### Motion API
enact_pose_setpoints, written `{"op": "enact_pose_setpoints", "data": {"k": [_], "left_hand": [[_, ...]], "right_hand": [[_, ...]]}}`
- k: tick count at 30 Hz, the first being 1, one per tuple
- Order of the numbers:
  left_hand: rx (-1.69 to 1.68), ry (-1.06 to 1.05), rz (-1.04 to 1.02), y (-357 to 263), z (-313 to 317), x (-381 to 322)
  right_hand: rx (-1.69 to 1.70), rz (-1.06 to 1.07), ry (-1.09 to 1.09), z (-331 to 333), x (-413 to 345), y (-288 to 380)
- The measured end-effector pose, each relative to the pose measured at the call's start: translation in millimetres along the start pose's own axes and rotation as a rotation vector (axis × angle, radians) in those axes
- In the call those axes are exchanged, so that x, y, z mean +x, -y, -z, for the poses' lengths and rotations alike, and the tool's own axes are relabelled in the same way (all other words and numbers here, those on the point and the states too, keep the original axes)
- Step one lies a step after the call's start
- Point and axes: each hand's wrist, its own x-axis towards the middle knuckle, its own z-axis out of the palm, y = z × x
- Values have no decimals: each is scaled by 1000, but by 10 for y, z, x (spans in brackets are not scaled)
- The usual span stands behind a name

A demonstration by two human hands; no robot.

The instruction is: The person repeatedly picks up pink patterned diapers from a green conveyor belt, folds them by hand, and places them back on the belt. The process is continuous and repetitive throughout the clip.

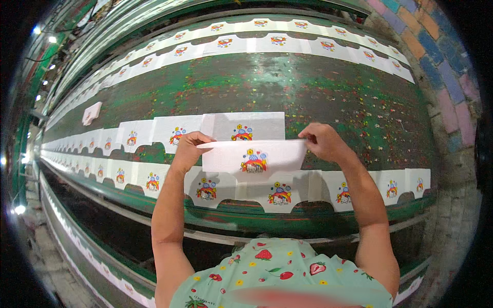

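Between both hands hangs a white fabric piece (221, 159) with a printed cartoon cat, rainbow and flowers. My left hand (190, 148) pinches its upper left corner. At the upper right corner, the fingertips of my right hand (323, 142) are closed on the edge. The piece is raised over the long green printing table (238, 86) and partly covers a flat printed piece (262, 121) behind it. Below it, in the nearest row, lie another printed piece (265, 188) and its neighbours, overlapping at their sides. My right forearm covers part of that row.
Two rows of matching printed pieces (246, 44) run along the table's far side. A small folded pile of fabric (91, 113) lies on the left. Paint specks dot the tabletop. Another table (96, 265) stands at lower left, and coloured paving (435, 65) borders the right end.
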Motion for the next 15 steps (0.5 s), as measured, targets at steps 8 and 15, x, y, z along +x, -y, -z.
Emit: {"op": "enact_pose_setpoints", "data": {"k": [8,15], "left_hand": [[42,28,46,215,643,-390],[-57,140,236,320,1065,-684]], "right_hand": [[209,-228,337,-421,106,405],[600,-420,284,-816,-36,510]]}}
